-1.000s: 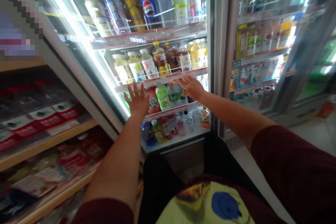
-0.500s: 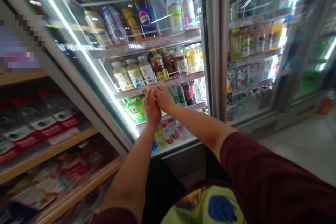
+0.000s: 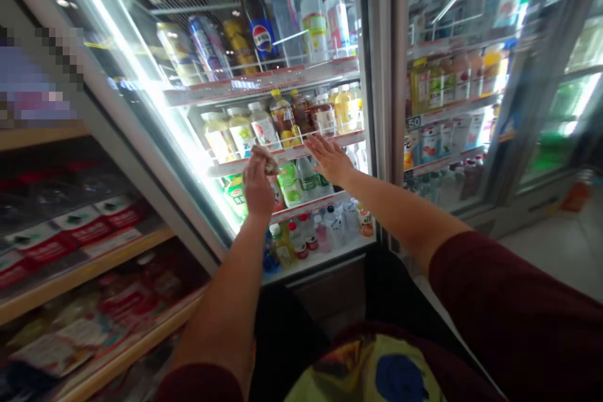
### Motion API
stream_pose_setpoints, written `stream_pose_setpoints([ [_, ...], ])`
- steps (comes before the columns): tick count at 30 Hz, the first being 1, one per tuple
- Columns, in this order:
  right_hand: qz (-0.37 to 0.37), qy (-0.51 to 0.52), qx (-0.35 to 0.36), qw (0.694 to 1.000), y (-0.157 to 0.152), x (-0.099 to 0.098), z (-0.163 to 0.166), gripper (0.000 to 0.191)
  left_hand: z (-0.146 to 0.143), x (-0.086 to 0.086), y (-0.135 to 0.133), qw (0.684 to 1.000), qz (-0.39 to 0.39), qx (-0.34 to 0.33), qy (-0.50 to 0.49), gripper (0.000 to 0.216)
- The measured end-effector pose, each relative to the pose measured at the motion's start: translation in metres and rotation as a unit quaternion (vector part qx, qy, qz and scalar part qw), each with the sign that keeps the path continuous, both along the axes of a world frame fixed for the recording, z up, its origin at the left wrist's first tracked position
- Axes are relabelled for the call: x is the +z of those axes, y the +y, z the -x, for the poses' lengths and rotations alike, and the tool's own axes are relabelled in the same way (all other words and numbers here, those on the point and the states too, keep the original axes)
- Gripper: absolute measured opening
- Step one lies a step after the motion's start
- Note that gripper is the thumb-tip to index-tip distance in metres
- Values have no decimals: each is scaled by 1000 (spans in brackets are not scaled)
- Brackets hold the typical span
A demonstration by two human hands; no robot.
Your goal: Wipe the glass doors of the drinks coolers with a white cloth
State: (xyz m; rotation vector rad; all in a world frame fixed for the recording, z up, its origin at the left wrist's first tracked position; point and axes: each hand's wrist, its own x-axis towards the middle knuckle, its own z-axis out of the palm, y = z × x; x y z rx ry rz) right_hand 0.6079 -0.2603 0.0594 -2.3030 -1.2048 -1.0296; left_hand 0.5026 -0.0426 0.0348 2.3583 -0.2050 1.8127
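I stand before an open drinks fridge. My left hand [image 3: 258, 181] is raised in front of the third shelf [image 3: 330, 200] and is closed on a small crumpled brownish thing [image 3: 267, 162] held at its fingertips. My right hand [image 3: 328, 159] is open, fingers spread flat, just under the red-edged rail of the second shelf [image 3: 287, 154]. Bottles with green labels [image 3: 291, 182] stand behind both hands. Yellow and brown drink bottles [image 3: 285, 119] fill the shelf above them.
The fridge's glass door [image 3: 141, 113] is swung open to the left. A second closed fridge [image 3: 452, 94] stands at the right. Wooden shelves with packaged goods [image 3: 85, 232] are at the left. Small bottles [image 3: 311, 232] fill the bottom shelf. Pale floor lies at the right.
My hands, together half a second ago, have parted. The left hand now holds the small crumpled thing; the right hand has moved right and spread open.
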Motion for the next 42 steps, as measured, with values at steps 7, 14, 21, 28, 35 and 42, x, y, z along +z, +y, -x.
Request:
stream_pose_setpoints([
  [7,87,-8,-48,995,0,-11,-2,114,9,-35,14,972,-170,78,145,61],
  [14,85,-18,-65,994,2,-13,-4,119,12,26,46,981,-121,133,71,53],
  [21,63,-44,-66,995,9,-24,2,122,26,-12,23,957,-230,170,50,67],
  [28,23,-68,-67,995,22,-36,-10,124,28,52,46,937,-228,266,2,68],
  [35,32,-66,-70,995,20,-33,-4,127,35,15,41,926,-258,272,52,60],
  [42,45,-61,-77,994,17,-33,-3,132,29,77,59,928,-230,289,57,64],
])
